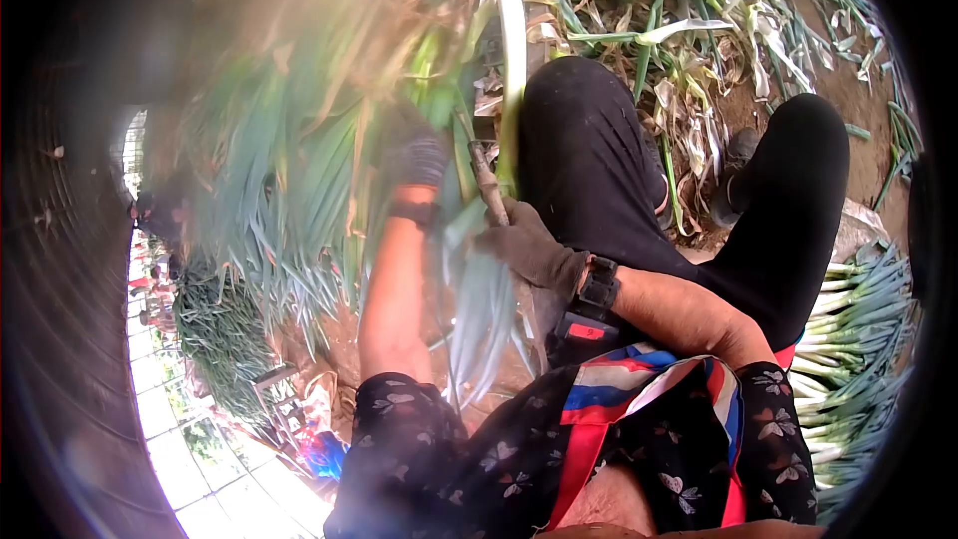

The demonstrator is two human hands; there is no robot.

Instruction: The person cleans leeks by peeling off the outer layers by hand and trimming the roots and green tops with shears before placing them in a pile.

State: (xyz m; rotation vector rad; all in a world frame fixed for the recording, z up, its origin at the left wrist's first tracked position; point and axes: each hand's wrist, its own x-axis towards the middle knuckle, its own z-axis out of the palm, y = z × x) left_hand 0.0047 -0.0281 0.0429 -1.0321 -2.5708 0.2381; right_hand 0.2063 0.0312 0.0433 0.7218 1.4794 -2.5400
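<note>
My left hand point(414, 152), in a dark grey glove, reaches into a heap of long green onion leaves point(269, 160). Motion smears its fingers, and leaves partly cover them. My right hand point(534, 248), gloved in grey-brown, is closed around a thin stick-like tool point(486, 180) with a brownish handle. The tool's narrow tip points up toward the leaves beside my left hand. A long green onion point(511, 40) with a white stem runs upward just past the right hand's fingers. Below, blurred blue-green leaves point(479, 309) hang between my forearms.
Trimmed green onions point(838, 359) lie in a row at the right, white stems showing. Dry leaves and peelings point(699, 90) litter the soil around my bent knees point(579, 140). Another pile of green onions point(220, 329) lies at the left, near a mesh wall point(190, 429).
</note>
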